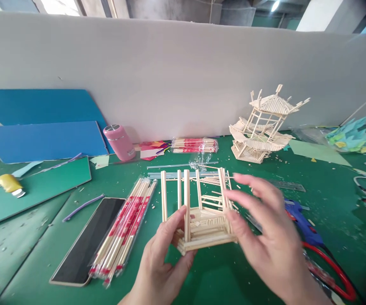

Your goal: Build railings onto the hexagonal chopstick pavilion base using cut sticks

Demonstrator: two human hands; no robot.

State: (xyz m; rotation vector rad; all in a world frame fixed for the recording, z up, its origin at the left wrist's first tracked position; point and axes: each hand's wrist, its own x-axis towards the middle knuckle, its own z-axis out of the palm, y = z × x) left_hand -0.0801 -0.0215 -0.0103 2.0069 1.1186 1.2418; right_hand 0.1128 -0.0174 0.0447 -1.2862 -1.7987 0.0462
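Note:
My left hand grips a small frame of wooden sticks at its near left corner, thumb and fingers around the base. Several upright posts rise from this base, and it is held above the table, slightly tilted. Beside the frame's right post is my right hand, its fingers spread apart. Thumb and index fingertips are close to that post; whether they touch it I cannot tell. Behind the frame, loose sticks lie on the table.
A finished-looking stick pavilion stands at the back right. Left are packs of chopsticks, a black phone and a pink flask. A blue glue gun and red-handled tool lie right. A white partition closes the back.

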